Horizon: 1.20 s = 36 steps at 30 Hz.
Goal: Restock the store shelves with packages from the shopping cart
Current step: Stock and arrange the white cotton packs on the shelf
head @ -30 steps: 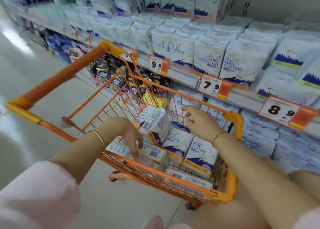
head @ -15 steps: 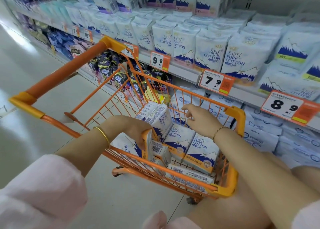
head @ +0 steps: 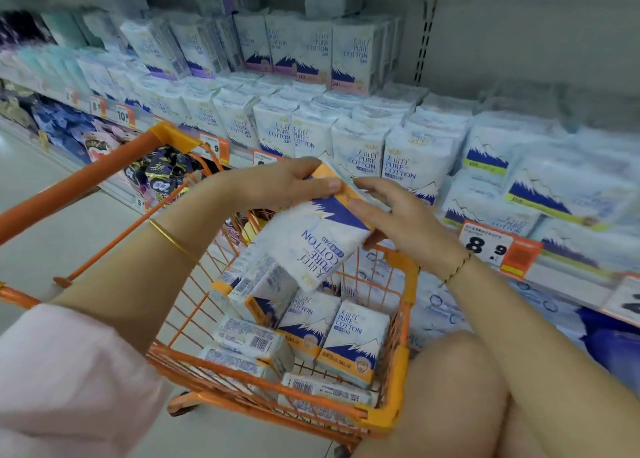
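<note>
A pack (head: 317, 239) is held above the cart (head: 398, 277) at the centre of the frame, upside down and tilted, its orange end up. It is gripped at that upper end by both hands — the left hand (head: 277, 187) clamped over the top edge from the left, the right hand (head: 398, 215) pressed on its right side, thumb beneath. The pack's lower end hangs over more packs (head: 332, 333) lying in the cart at lower centre. Behind the hands, across the middle of the frame, a shelf (head: 571, 277) is filled with like packs — a price tag (head: 488, 246) at its right edge.
</note>
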{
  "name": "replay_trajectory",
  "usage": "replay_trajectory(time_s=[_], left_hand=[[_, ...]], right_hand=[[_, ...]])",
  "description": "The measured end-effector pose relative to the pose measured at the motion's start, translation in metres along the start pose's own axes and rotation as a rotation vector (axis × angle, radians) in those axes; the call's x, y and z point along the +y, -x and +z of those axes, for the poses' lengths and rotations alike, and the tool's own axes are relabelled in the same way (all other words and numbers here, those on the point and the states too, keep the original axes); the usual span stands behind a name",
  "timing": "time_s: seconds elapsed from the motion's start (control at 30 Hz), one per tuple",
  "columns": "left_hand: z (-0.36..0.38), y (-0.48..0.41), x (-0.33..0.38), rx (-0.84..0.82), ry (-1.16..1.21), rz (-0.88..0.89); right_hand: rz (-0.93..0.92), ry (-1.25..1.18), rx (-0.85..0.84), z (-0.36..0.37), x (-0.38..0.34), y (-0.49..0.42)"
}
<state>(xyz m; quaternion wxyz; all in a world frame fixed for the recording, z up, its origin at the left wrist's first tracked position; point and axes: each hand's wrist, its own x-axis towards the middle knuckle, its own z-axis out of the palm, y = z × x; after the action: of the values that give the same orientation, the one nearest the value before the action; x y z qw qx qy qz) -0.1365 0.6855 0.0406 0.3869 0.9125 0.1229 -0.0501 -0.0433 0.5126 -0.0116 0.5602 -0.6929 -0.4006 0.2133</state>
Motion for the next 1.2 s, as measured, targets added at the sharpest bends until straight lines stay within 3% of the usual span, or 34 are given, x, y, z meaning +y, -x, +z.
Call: replay_trajectory(time_s=[0.27,0.4,0.47,0.67,0.8,0.9,0.97,1.03,1.2], left_hand=[[-0.001,-0.042,0.024,-0.015,0.525,0.026],[0.003,-0.059,0.037,0.049,0.749,0.07],[0.002,-0.066,0.044,0.128,0.718,0.113],[-0.011,-0.074,0.072,0.374,0.368,0.425],[-0.006,-0.079,0.091,0.379,0.219,0.663],[-0.001,-0.091,0.097,0.41,0.195,0.76],[0.003,-0.106,0.096,0.482,0.098,0.733],[0.004,-0.126,0.09,0.533,0.007,0.56],[0.002,-0.183,0.076,0.41,-0.409,0.317]], right_hand=[[0.02,-0.23,0.412,-0.058,-0.006,0.001],[0.024,-0.358,0.479,-0.067,-0.005,-0.003],[0.005,-0.217,0.526,-0.071,-0.008,-0.004],[-0.238,0.622,0.698,-0.094,-0.03,-0.005],[-0.393,0.805,0.603,-0.104,-0.054,-0.011],[-0.394,0.865,0.564,-0.116,-0.056,-0.023],[-0.445,0.99,0.614,-0.125,-0.051,-0.032],[-0.518,1.237,0.683,-0.133,-0.039,-0.044],[-0.447,1.413,0.746,-0.161,-0.02,-0.097]])
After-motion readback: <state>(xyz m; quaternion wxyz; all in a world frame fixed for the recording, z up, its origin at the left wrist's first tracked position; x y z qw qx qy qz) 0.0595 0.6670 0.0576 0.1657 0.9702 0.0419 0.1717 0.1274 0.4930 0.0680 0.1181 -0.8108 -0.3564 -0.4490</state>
